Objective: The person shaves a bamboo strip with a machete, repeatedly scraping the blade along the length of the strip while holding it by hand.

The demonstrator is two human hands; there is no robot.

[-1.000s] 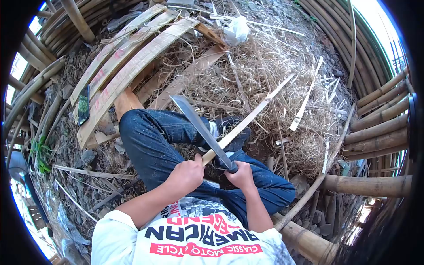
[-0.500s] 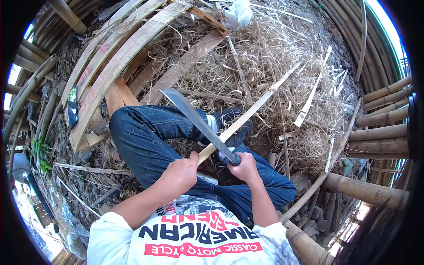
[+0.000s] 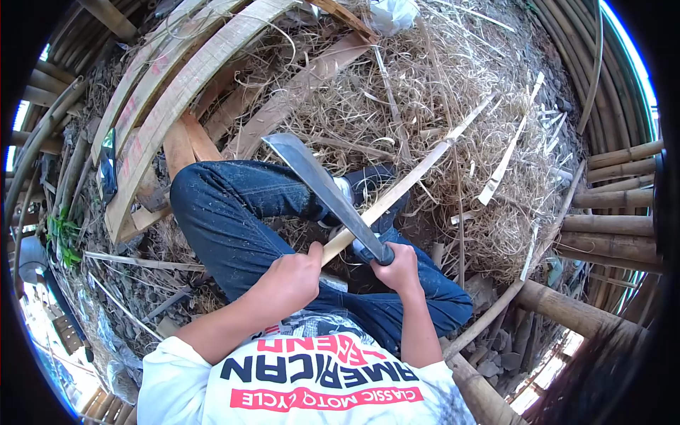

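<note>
My left hand (image 3: pixel 292 278) is closed around the near end of a long, pale bamboo strip (image 3: pixel 409 183), which slants away up and to the right over my feet. In my right hand (image 3: pixel 398 268) is the dark handle of a machete (image 3: pixel 312 173). Its broad blade points up and left and crosses over the strip close to my left hand, forming an X. Both hands are in front of my lap, between my bent legs in blue jeans (image 3: pixel 227 212).
Curly shavings (image 3: pixel 340 92) cover the ground ahead. Curved wooden planks (image 3: pixel 177 99) lean at the left, a phone (image 3: pixel 108 166) against them. Another split strip (image 3: pixel 506 159) lies to the right. Bamboo poles (image 3: pixel 613 223) line the right side, and a white plastic bag (image 3: pixel 393 15) lies at the far end.
The view has shifted slightly. The machete blade has turned a little and shows more of its flat side. Both hands keep their grips, and the strip still points up and right.
</note>
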